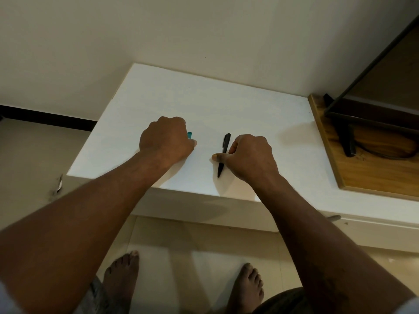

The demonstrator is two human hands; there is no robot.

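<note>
A black pen (224, 152) lies on the white tabletop (204, 98), its tip pointing toward me. My right hand (250, 155) sits over its right side with fingers curled; thumb and fingers pinch the pen's middle. My left hand (166, 140) rests on the table as a fist to the left. A small teal object (189, 135) pokes out from under its fingers, the rest of it hidden inside the hand.
A wooden board (335, 155) lies at the table's right, carrying the dark stand (347, 141) of a screen with a cable. A wall runs behind the table. My bare feet (122, 275) stand on the tiled floor below the front edge.
</note>
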